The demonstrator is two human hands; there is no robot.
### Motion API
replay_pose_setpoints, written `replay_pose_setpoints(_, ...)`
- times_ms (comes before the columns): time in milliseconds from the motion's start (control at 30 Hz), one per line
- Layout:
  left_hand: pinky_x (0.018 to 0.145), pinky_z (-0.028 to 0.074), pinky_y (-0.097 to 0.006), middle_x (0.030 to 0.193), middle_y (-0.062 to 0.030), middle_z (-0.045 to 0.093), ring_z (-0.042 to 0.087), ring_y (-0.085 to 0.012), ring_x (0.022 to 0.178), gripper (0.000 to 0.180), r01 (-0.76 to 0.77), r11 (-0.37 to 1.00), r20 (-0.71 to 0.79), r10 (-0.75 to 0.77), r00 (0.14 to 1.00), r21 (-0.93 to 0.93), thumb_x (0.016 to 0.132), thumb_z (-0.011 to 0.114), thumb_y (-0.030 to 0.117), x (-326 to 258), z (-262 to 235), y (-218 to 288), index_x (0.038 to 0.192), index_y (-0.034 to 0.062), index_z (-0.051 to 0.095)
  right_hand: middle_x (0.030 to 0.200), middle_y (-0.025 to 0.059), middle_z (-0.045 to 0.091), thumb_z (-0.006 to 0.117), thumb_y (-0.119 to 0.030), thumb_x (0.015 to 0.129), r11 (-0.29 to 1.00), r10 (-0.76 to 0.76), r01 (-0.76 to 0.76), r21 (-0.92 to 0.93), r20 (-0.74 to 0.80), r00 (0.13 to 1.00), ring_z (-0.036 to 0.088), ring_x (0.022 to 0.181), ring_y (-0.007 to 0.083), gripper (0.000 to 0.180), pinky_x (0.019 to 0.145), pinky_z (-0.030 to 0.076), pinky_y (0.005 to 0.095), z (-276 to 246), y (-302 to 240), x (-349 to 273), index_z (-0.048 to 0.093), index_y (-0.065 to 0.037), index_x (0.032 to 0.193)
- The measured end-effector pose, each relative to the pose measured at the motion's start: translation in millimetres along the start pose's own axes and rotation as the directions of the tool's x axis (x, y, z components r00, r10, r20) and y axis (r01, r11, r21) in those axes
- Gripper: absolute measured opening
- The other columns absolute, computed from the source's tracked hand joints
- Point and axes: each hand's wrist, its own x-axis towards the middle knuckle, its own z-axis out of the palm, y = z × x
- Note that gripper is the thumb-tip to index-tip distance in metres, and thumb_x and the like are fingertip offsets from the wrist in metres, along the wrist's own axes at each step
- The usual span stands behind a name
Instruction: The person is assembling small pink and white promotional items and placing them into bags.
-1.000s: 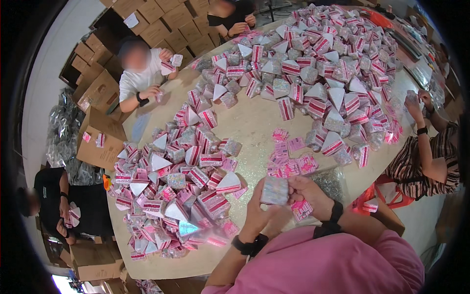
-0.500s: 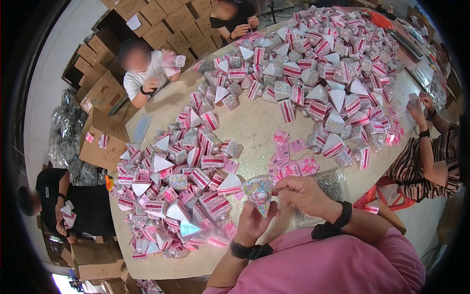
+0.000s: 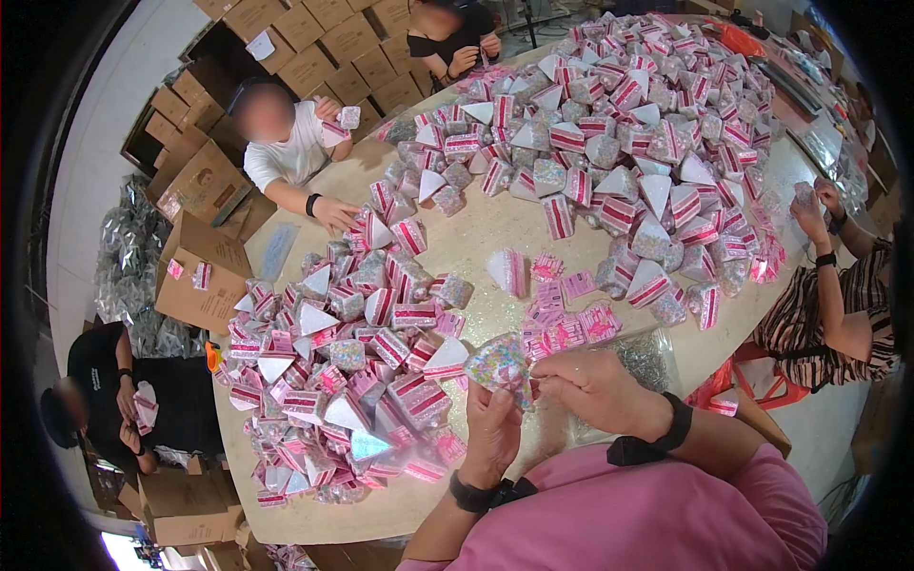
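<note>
While both wrists carry black bands, the left hand (image 3: 492,430) and right hand (image 3: 595,385) meet over the near edge of the surface (image 3: 476,238), fingers closed together on one small sparkly packet (image 3: 499,363) held just above it. Just beyond lie loose flat pink labels (image 3: 562,319), with a clear bag of glitter (image 3: 643,354) beside the right hand. To the left spreads a heap of pink-striped triangular boxes (image 3: 352,371); a far larger heap (image 3: 619,143) fills the far side, where other people sit by stacked cardboard cartons (image 3: 314,48).
</note>
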Motion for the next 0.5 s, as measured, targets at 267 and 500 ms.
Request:
replay_pose_setpoints(267,0.091,0.045,-0.032,0.124,-0.0066,0.051,0.053,-0.0181,0.112,0.061,-0.079,0.995,-0.091,0.084,0.992,0.052,0.084,0.069,0.019,-1.0,1.2,-2.5,0.133,0.0074,0.035,0.081,0.0168,0.061,0.053,-0.012,0.088,0.994,-0.015,0.018,-0.106,0.023,1.0,0.06,0.075,0.036,0.015,0.062,0.047,0.0417,4.8,-2.6,2.1,0.059,-0.002,0.098)
replay_pose_setpoints(500,0.089,0.045,-0.031,0.12,-0.0055,0.052,0.054,-0.0166,0.107,0.073,-0.11,0.987,-0.146,0.126,0.981,0.115,0.077,0.077,0.022,-2.1,8.2,-1.2,0.132,0.0062,0.033,0.077,0.017,0.059,0.053,-0.013,0.088,0.992,-0.053,0.051,-0.116,-0.019,0.998,0.059,0.073,0.0367,0.013,0.061,0.046,0.0431,9.2,0.5,0.7,0.057,-0.002,0.093)
